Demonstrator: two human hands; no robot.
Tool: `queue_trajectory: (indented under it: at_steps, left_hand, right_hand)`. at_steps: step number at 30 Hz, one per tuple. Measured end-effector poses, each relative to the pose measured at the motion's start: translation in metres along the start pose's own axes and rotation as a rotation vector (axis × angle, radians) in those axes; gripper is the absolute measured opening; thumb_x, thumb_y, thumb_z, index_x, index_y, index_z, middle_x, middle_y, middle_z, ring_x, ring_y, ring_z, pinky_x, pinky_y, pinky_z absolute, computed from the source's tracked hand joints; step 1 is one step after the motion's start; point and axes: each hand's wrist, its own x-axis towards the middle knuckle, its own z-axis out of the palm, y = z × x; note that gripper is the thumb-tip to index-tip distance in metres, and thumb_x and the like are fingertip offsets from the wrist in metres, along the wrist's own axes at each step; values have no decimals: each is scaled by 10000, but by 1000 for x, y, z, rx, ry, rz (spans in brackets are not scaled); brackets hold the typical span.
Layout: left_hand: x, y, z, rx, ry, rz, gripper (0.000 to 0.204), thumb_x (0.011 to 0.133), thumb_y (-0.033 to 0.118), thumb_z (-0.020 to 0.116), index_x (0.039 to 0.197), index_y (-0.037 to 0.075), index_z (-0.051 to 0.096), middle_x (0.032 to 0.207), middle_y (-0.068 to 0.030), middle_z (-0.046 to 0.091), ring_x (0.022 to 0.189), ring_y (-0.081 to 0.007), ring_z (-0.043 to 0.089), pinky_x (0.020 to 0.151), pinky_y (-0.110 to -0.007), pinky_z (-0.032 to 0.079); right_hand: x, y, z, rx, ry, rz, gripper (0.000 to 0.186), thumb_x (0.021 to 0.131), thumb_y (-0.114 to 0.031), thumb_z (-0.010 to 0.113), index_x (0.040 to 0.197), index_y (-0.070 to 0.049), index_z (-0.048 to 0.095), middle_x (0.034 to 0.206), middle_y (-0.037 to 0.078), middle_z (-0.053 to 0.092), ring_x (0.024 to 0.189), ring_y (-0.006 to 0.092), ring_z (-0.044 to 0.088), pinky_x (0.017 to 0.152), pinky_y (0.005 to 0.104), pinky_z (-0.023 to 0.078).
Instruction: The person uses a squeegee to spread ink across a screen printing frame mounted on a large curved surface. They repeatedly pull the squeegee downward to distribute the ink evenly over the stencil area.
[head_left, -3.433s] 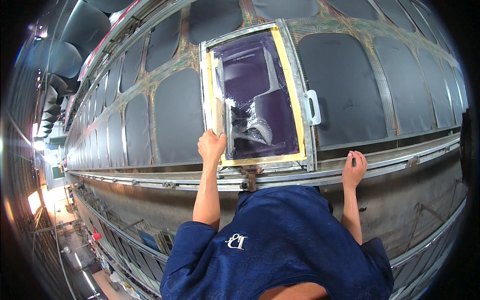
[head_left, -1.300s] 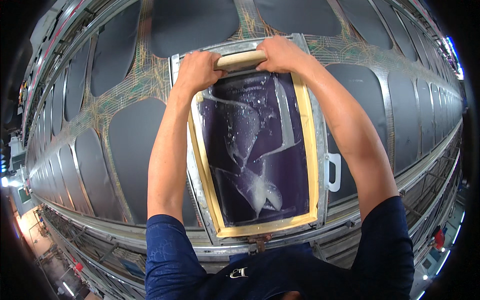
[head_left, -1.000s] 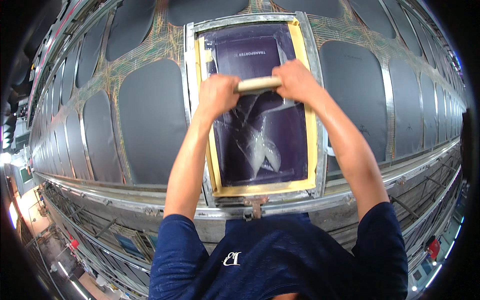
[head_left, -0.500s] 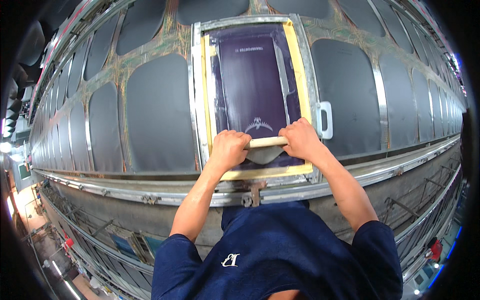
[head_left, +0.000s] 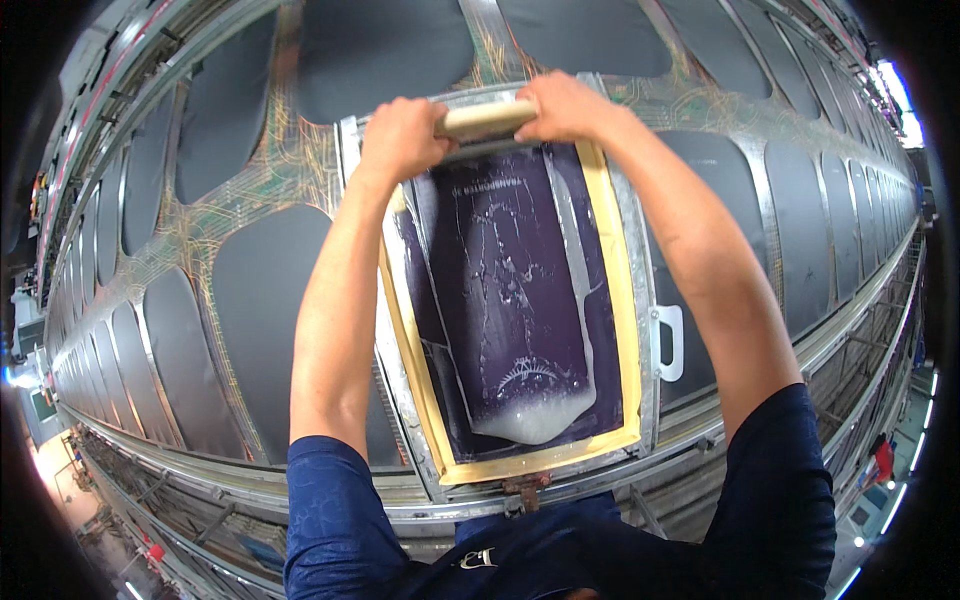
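Note:
My left hand [head_left: 408, 135] and my right hand [head_left: 558, 108] are both closed on the two ends of a pale squeegee [head_left: 484, 120] at the far end of a screen frame. The frame's purple screen [head_left: 515, 320] lies below them, edged with yellow tape [head_left: 622, 330] inside a metal rim [head_left: 646, 420]. Whitish, wet paste [head_left: 530, 420] pools near the screen's near end, with thin streaks higher up and along the sides. A white handle [head_left: 668, 342] sticks out from the frame's right side.
Rows of dark grey, rounded panels [head_left: 270, 330] lie on a long printing table on both sides and beyond the frame. A metal rail [head_left: 720, 425] runs along the near edge. A red object [head_left: 883, 458] shows at the far right below the table.
Since half a second ago both my hands have moved the squeegee away from me, from the near end to the far end, uncovering the pooled paste. The view has shifted with my head.

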Motion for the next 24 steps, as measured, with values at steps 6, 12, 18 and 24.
queue_trajectory:
  at_steps: [6, 12, 18, 24]
  left_hand:
    - [-34, 19, 6, -29, 21, -36, 234, 759, 292, 820, 928, 142, 757, 786, -146, 722, 784, -389, 698, 741, -481, 551]
    - [-157, 84, 26, -78, 24, -13, 126, 746, 176, 787, 847, 149, 717, 757, -116, 688, 761, -347, 684, 679, -472, 541]
    - [-324, 181, 42, -167, 111, 40, 301, 635, -10, 692, 901, 127, 727, 802, -34, 709, 708, -272, 639, 671, -410, 499]
    - [-362, 212, 30, -71, 76, 2, 426, 628, 30, 766, 1042, 127, 730, 1022, 20, 737, 875, -219, 632, 796, -360, 472]
  right_hand:
    - [-29, -11, 18, -82, 72, -36, 302, 741, -275, 831, 934, -67, 727, 864, 172, 733, 887, 395, 706, 812, 477, 559]
    - [-155, -58, 64, -78, 82, -128, 240, 706, -213, 807, 861, -103, 662, 794, 134, 679, 827, 361, 674, 765, 482, 511]
    - [-321, -134, 118, -117, -9, -114, 367, 608, -199, 843, 907, -103, 654, 880, 68, 652, 904, 281, 637, 848, 416, 449]
    - [-347, -124, 81, 216, 272, 35, 465, 777, -419, 833, 1052, -60, 724, 997, 140, 706, 1022, 344, 641, 912, 476, 480]
